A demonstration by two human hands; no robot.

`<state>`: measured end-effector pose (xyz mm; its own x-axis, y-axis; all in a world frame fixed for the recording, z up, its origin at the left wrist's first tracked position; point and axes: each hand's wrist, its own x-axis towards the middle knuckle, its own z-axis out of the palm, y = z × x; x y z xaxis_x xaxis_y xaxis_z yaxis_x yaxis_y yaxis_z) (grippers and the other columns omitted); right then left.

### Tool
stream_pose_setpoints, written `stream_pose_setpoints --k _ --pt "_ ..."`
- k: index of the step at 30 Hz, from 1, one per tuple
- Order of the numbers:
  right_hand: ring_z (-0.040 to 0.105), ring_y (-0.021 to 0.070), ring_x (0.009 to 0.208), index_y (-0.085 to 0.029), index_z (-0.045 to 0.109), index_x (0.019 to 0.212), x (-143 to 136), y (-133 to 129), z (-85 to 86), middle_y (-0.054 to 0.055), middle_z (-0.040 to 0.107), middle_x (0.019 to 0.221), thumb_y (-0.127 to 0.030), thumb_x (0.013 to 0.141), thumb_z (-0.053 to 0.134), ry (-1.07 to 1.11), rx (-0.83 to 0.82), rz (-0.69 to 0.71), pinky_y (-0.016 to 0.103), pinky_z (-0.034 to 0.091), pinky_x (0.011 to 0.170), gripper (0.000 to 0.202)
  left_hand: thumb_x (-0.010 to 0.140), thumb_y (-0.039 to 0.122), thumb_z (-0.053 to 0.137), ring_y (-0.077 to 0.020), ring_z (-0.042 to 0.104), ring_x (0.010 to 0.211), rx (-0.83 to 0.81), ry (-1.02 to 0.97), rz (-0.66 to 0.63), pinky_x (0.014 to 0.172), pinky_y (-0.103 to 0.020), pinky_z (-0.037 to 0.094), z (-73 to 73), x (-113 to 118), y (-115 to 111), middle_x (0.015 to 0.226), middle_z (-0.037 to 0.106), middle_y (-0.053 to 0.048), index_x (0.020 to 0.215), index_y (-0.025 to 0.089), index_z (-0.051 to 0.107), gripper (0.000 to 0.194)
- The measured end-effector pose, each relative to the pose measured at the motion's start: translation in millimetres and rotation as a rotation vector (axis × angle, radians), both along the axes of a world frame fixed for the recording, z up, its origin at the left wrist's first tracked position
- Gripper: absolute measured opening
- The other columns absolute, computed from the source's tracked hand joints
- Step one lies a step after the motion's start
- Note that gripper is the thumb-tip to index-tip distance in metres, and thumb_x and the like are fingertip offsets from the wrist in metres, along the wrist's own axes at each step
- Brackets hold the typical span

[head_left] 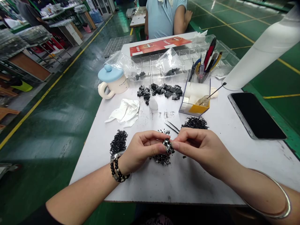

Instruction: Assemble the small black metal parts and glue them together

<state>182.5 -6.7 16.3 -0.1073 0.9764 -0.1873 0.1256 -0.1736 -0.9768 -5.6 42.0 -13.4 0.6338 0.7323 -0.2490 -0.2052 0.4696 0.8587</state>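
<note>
Near the middle of the white table, a small black and silver part is pinched between the fingertips of my left hand. The closed thumb and fingers of my right hand meet the same part from the right. Below it lies a pile of small dark and silver pieces, partly hidden by my hands. Small black pieces are heaped to the left, and another black heap lies behind my right hand. Black tweezers rest just behind the held part.
A lidded mug and crumpled tissue stand at the left. Behind are black assemblies, a small white bottle and a tool holder. A phone and white cylinder are right; a person sits ahead.
</note>
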Motion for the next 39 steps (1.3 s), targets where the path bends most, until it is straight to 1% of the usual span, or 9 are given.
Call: stream_pose_setpoints --k 6,11,17,19,22,25,27,32,39 --pt "0.049 0.0088 0.06 -0.02 0.065 0.069 0 -1 -1.4 -0.002 0.055 0.062 -0.031 0.079 0.065 -0.037 0.034 0.002 0.021 0.038 0.053 0.015 0.068 0.014 0.08 -0.0127 0.072 0.075 0.033 -0.007 0.003 0.072 -0.019 0.058 -0.7 -2 -1 0.083 0.077 -0.003 0.091 0.018 0.074 0.025" --pt "0.049 0.009 0.06 -0.02 0.065 0.068 0 0 -3.0 -0.002 0.055 0.062 -0.031 0.079 0.065 -0.01 0.024 0.01 0.021 0.038 0.053 0.015 0.065 0.014 0.081 -0.0139 0.072 0.073 0.036 0.023 0.025 0.07 -0.02 0.059 2.8 0 0 0.081 0.077 -0.004 0.088 0.017 0.074 0.025" --pt "0.048 0.0097 0.06 -0.02 0.066 0.07 0 -1 -6.4 -0.001 0.057 0.065 -0.031 0.078 0.067 0.038 0.019 0.007 0.023 0.037 0.053 0.014 0.063 0.009 0.081 -0.0131 0.072 0.072 0.068 0.015 0.046 0.066 -0.017 0.059 5.2 -1 -3 0.08 0.077 -0.003 0.087 0.017 0.074 0.026" --pt "0.049 0.0098 0.061 -0.02 0.066 0.07 0 0 -8.8 -0.001 0.058 0.066 -0.03 0.078 0.067 0.076 0.02 0.011 0.023 0.038 0.055 0.013 0.064 0.007 0.08 -0.0128 0.072 0.073 0.114 0.0 0.05 0.067 -0.017 0.06 6.2 -1 -5 0.081 0.076 -0.003 0.088 0.017 0.074 0.026" --pt "0.05 0.0093 0.064 -0.02 0.066 0.069 -1 2 -13.7 -0.001 0.059 0.067 -0.028 0.077 0.07 0.2 0.013 0.036 0.021 0.039 0.058 0.011 0.065 0.005 0.078 -0.0133 0.072 0.076 0.206 -0.006 0.056 0.071 -0.02 0.061 8.5 -1 -6 0.085 0.075 -0.003 0.091 0.017 0.073 0.029" --pt "0.051 0.0078 0.064 -0.021 0.067 0.069 -2 5 -18.9 -0.001 0.059 0.068 -0.027 0.076 0.071 0.33 -0.008 0.064 0.019 0.04 0.058 0.01 0.064 0.003 0.078 -0.0138 0.071 0.078 0.288 0.004 0.077 0.072 -0.02 0.061 10.5 -1 -7 0.088 0.074 -0.004 0.092 0.018 0.073 0.032" --pt "0.051 0.0075 0.065 -0.021 0.067 0.069 -2 4 -21.9 -0.001 0.059 0.068 -0.026 0.076 0.072 0.37 0.0 0.077 0.018 0.04 0.059 0.01 0.064 0.002 0.078 -0.0142 0.071 0.078 0.339 0.01 0.093 0.071 -0.021 0.061 11.0 -1 -7 0.089 0.073 -0.004 0.093 0.018 0.073 0.033" --pt "0.052 0.0089 0.066 -0.022 0.068 0.074 -2 2 -26.4 -0.001 0.058 0.07 -0.022 0.078 0.07 0.312 0.157 0.076 0.021 0.042 0.059 0.004 0.063 0.001 0.078 -0.0155 0.07 0.079 0.483 0.028 0.114 0.072 -0.022 0.061 8.9 -3 -9 0.09 0.072 -0.005 0.096 0.018 0.073 0.038" --pt "0.053 0.0094 0.064 -0.02 0.066 0.078 -3 1 -25.2 -0.001 0.058 0.069 -0.016 0.08 0.066 0.132 0.406 0.062 0.023 0.042 0.057 0.005 0.063 0.004 0.079 -0.0165 0.07 0.078 0.625 0.081 0.146 0.071 -0.024 0.061 6.3 -5 -9 0.089 0.071 -0.008 0.096 0.016 0.072 0.036"
